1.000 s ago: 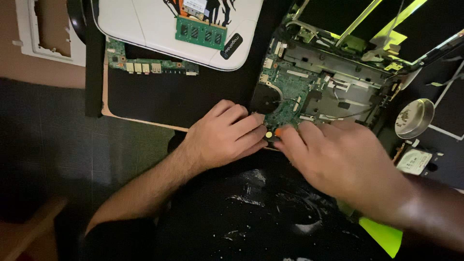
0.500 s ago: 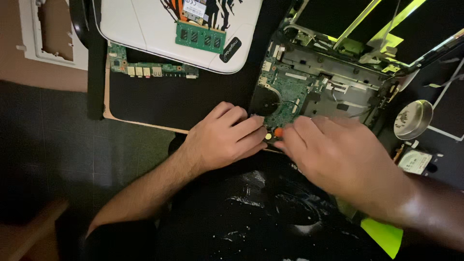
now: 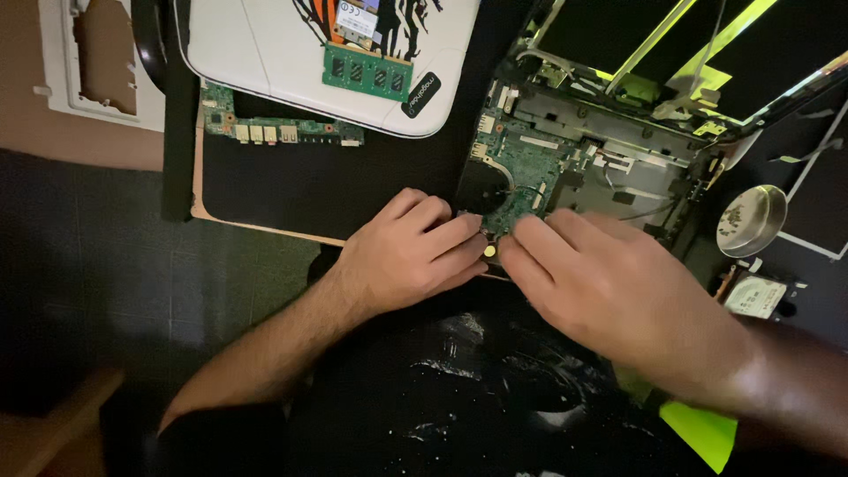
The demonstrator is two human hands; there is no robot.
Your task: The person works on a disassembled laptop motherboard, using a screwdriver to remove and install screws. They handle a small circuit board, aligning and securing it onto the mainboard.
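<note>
Both hands, left hand (image 3: 408,256) and right hand (image 3: 618,291), pinch the green motherboard's (image 3: 521,172) near corner, board angled away rightward.

The motherboard (image 3: 521,177) is green, studded with small parts and connectors, and lies flat inside an opened laptop chassis (image 3: 618,150). A round dark fan recess sits at its near left corner, just beyond the fingertips. The board's near edge lies right under the fingertips of both hands. A small round yellowish piece (image 3: 488,251) sits between the two sets of fingertips, at that edge; what it is cannot be told.
</note>
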